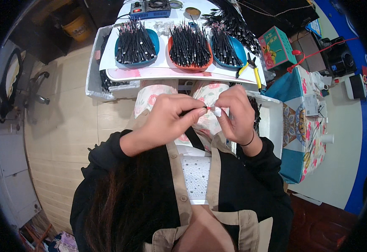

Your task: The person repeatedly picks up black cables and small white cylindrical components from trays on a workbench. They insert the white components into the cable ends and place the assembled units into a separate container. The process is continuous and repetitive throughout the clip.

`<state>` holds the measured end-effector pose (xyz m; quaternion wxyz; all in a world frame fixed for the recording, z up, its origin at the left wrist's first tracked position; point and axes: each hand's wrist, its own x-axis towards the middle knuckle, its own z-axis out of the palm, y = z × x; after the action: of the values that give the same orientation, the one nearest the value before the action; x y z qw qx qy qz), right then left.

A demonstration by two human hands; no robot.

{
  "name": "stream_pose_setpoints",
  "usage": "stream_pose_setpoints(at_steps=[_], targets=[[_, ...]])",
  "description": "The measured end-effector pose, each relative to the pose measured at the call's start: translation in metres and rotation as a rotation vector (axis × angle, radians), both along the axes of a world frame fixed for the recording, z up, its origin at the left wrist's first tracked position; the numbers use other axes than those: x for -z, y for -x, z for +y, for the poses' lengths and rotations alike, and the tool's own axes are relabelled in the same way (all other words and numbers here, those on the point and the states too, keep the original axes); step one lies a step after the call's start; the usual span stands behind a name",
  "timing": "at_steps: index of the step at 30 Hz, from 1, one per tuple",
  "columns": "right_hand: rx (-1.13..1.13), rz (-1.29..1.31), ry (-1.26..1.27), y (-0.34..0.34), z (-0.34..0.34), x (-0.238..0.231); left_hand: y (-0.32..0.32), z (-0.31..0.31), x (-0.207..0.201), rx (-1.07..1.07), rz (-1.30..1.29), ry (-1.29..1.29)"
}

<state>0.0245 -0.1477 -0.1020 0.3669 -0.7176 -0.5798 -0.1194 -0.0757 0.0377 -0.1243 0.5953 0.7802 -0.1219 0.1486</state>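
Observation:
Above my lap, my left hand (168,113) pinches a thin black cable (198,143), whose tail hangs down in front of my chest. A short bit of red wire (209,108) shows at the cable's end, between the two hands. My right hand (237,111) is closed, thumb against fingers, on a small white piece (218,112) right beside the red wire. Whether that piece is tissue, tape or something else I cannot make out. The fingertips of both hands nearly meet.
On the white table lie a blue tray (155,38), an orange tray (192,67) and a second blue tray (243,52), all heaped with short black cables. Yellow-handled cutters (257,79) lie at the right edge. A blue heating device (150,14) stands behind, a green box (276,48) at right.

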Motion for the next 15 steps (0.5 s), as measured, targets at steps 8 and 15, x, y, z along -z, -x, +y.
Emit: stream_pose_setpoints(at_steps=[8, 15], targets=[[-0.142, 1.545, -0.115, 0.001, -0.001, 0.028, -0.011, -0.005, 0.021, -0.202, -0.462, -0.432], [0.151, -0.093, -0.006, 0.008, 0.0, 0.004, -0.007, -0.006, 0.015, -0.125, -0.011, 0.053]])
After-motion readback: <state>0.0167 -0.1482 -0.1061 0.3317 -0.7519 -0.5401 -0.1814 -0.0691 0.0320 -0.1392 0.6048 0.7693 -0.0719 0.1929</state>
